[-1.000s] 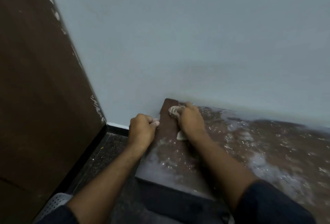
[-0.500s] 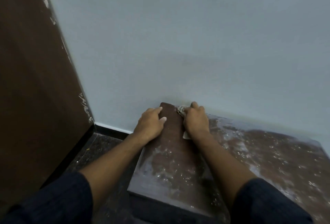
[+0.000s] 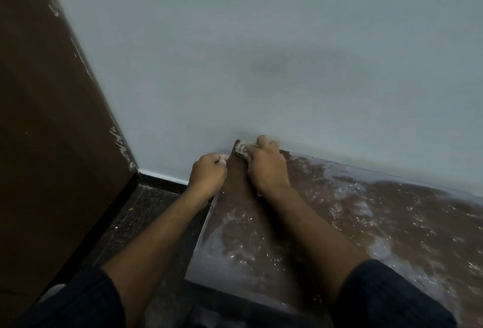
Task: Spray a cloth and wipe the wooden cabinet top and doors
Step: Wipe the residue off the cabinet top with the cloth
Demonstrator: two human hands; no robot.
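Right hand (image 3: 266,168) presses a crumpled pale cloth (image 3: 241,150) into the far-left corner of the dark brown wooden cabinet top (image 3: 326,223), at the grey-blue wall (image 3: 261,53), fingers curled over the cloth. Left hand (image 3: 207,175) is fisted at the top's left edge; can't tell if it holds anything. By my read it's early: only a strip near the hands looks clean, white dust covers most of the top, and the doors are out of view.
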